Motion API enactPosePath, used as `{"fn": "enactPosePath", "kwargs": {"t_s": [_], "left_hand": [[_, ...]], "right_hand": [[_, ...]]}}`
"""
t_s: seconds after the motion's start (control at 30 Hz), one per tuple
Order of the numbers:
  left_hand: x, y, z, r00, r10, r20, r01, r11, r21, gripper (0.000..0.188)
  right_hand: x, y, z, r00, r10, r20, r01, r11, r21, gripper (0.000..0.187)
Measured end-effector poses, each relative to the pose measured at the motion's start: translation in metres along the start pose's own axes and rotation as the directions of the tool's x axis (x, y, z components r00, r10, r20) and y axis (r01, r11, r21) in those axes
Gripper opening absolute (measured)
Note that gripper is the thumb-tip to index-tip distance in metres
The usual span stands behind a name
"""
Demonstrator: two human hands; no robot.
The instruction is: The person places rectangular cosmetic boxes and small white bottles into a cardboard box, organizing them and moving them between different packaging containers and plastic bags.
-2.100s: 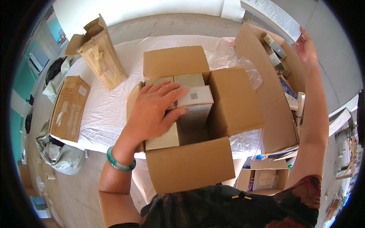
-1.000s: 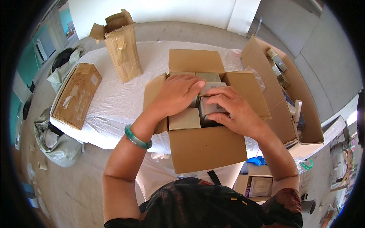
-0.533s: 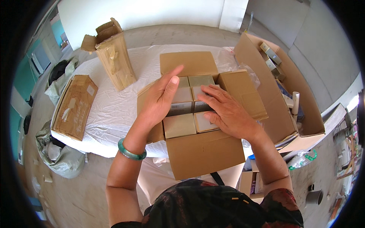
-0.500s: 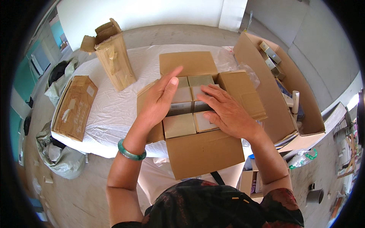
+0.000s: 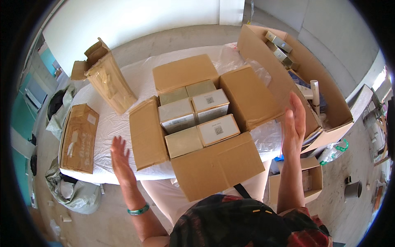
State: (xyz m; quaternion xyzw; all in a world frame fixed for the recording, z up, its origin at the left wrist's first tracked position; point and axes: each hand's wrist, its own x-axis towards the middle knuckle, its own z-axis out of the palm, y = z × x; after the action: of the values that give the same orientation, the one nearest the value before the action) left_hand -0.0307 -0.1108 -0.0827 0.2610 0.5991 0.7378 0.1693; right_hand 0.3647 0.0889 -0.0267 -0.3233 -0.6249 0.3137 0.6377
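Note:
In front of me an open cardboard box [image 5: 218, 166] rests on the white-covered table, its flaps folded outward. Inside it stand several small cartons, white-topped ones [image 5: 210, 101] and gold-beige ones [image 5: 184, 142], packed in rows with a gap at one side. My left hand [image 5: 122, 158] is off to the left of the box, fingers apart, holding nothing; a green bangle [image 5: 138, 210] circles that wrist. My right hand [image 5: 294, 123] is raised just beyond the right flap, beside the large carton, with fingers stretched out and no object in it.
At the right a large carton [image 5: 271, 68] holds loose small boxes and a white roll [image 5: 314, 96]. A tall open carton [image 5: 109, 82] and a flat taped box [image 5: 79, 138] occupy the table's left. White sacks [image 5: 78, 193] and a small open carton [image 5: 314, 179] are on the floor.
Both hands have come off the small cartons and spread apart, the left one to the left and the right one to the right. The box contents are now fully exposed.

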Motion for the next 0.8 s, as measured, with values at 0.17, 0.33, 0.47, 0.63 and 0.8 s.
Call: {"fn": "enactPosePath", "kwargs": {"t_s": [0.17, 0.33, 0.47, 0.63, 0.8], "left_hand": [[-0.030, -0.055, 0.004, 0.970, -0.138, 0.200, 0.156, 0.985, -0.073, 0.053], [-0.043, -0.062, 0.019, 0.965, -0.086, 0.248, -0.002, 0.942, 0.335, 0.046], [-0.053, -0.013, 0.041, 0.932, -0.016, 0.363, 0.025, 1.000, -0.020, 0.032], [-0.049, 0.021, 0.058, 0.851, 0.146, 0.505, -0.143, 0.989, -0.045, 0.046], [-0.032, 0.065, 0.084, 0.581, 0.396, 0.711, -0.657, 0.744, 0.123, 0.076]], "right_hand": [[-0.041, 0.024, -0.017, 0.903, 0.365, 0.225, -0.392, 0.916, 0.088, 0.060], [-0.048, 0.016, 0.006, 0.865, 0.292, 0.408, -0.330, 0.944, 0.024, 0.076], [-0.050, 0.010, 0.017, 0.869, 0.148, 0.473, -0.180, 0.984, 0.022, 0.090], [-0.040, -0.006, 0.025, 0.824, 0.098, 0.559, -0.057, 0.994, -0.090, 0.096], [-0.022, -0.032, 0.040, 0.808, -0.062, 0.586, 0.219, 0.955, -0.200, 0.083]]}}
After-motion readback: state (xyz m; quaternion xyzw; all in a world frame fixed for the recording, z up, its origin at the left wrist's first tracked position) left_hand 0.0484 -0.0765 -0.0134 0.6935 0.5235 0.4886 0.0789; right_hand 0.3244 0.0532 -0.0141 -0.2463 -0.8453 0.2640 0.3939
